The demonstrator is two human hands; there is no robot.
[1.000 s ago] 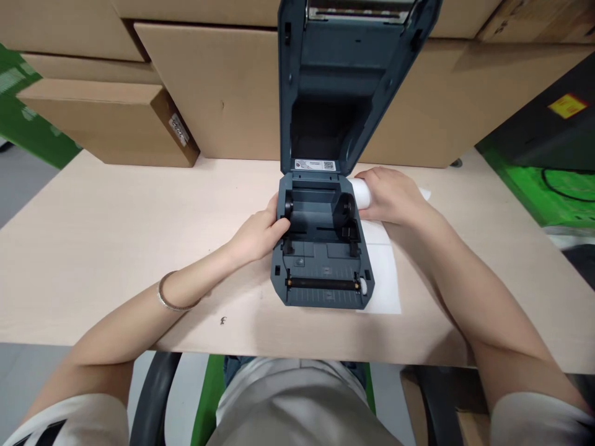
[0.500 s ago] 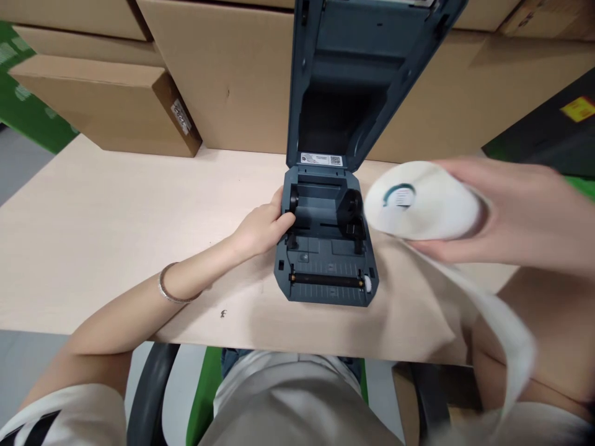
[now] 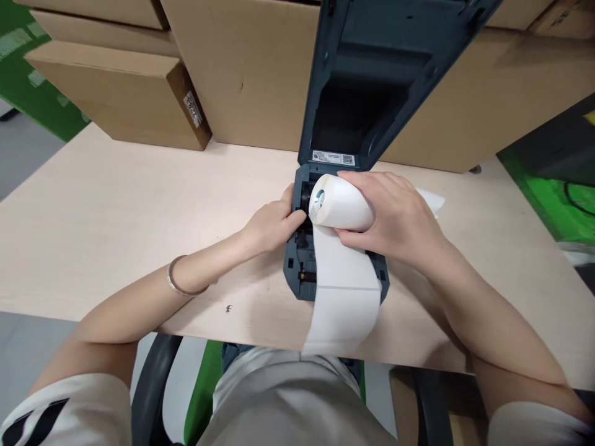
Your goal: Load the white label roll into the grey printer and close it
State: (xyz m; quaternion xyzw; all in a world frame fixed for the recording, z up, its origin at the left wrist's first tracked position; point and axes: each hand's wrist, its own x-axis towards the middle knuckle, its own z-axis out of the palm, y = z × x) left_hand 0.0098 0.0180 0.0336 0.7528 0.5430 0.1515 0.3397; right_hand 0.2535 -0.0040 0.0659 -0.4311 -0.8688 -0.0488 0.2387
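Note:
A dark blue-grey label printer (image 3: 292,282) stands on the table with its lid (image 3: 356,74) raised. My left hand (image 3: 272,224) grips the printer's left side, the thumb resting by the black roll holder (image 3: 305,197). My right hand (image 3: 395,214) is closed around a white label roll (image 3: 346,201), held tilted over the printer's bay. One end of the roll faces the left holder; whether they touch I cannot tell. From the roll a loose strip of labels (image 3: 346,291) hangs over the printer's front and past the table edge. The right holder is hidden behind my right hand.
Cardboard boxes (image 3: 246,74) line the back of the table (image 3: 116,229), a smaller box (image 3: 121,93) at the left. A white piece of paper (image 3: 431,201) shows behind my right hand. Black armrests (image 3: 153,390) are below the table's front edge.
My right hand has brought the label roll leftward from beside the printer to over its bay. The strip now hangs across the printer's front. My left hand keeps its grip.

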